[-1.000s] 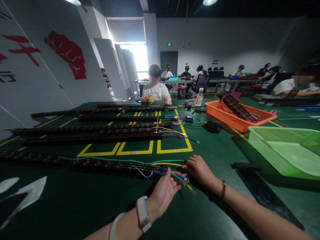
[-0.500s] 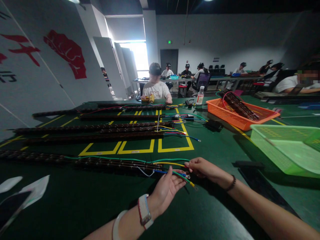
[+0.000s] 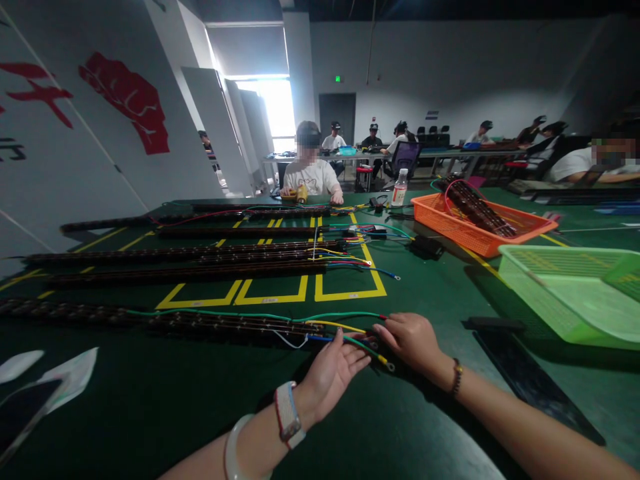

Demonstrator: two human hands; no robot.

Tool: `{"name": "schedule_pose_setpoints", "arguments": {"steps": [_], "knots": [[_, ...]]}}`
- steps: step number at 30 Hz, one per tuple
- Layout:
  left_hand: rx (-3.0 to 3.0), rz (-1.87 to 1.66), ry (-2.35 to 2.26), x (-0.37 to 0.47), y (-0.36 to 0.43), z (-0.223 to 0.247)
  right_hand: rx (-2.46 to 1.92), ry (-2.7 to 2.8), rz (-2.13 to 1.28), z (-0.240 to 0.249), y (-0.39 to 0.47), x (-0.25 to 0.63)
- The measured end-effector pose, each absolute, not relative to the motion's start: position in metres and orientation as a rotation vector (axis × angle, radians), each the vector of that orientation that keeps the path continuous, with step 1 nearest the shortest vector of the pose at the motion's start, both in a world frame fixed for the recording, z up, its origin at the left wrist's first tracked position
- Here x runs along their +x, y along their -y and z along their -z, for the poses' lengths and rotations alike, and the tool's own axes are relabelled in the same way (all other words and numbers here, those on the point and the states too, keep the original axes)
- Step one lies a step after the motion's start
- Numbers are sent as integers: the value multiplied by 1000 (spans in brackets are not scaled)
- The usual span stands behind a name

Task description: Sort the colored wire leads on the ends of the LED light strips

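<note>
My left hand [image 3: 336, 373] lies palm up with its fingers stretched out and apart. Over its fingers run a blue wire [image 3: 318, 338] and a short green wire [image 3: 361, 347] with a yellow sleeve and a ring terminal. My right hand [image 3: 413, 343] is closed, its curled fingers at the red-sleeved end of a long green wire [image 3: 345, 315]; the fingertips are partly hidden. A yellow wire [image 3: 343, 326] ends by the right thumb. These wires come from a dark bundle of long strips [image 3: 215, 325] on the green table [image 3: 200, 413].
More strip bundles [image 3: 200, 257] lie behind, across yellow tape outlines. To the right are an orange basket [image 3: 450, 232], a light green basket [image 3: 545, 293] and a flat black piece [image 3: 535, 380]. A bottle [image 3: 399, 189] stands farther back. A person [image 3: 309, 175] sits across the table.
My right hand has turned over and shifted slightly right, from the yellow wire's end to the long green wire's red-sleeved end. My left hand stays nearly in place under the wires.
</note>
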State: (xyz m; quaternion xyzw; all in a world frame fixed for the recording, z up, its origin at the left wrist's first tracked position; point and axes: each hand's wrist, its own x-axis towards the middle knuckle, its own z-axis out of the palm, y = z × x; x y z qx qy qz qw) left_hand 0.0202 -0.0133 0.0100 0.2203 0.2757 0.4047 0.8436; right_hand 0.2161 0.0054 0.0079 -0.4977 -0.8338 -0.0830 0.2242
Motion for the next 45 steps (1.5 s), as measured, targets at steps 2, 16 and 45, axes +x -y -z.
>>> {"name": "schedule_pose_setpoints", "arguments": {"steps": [2, 16, 45], "knots": [[473, -817, -577, 19, 12, -11, -1197, 2361, 294, -12, 2, 216], [441, -809, -659, 19, 10, -9, -821, 2784, 448, -20, 0, 227], [522, -846, -718, 19, 16, -15, -962, 2453, 420, -21, 4, 228]]}}
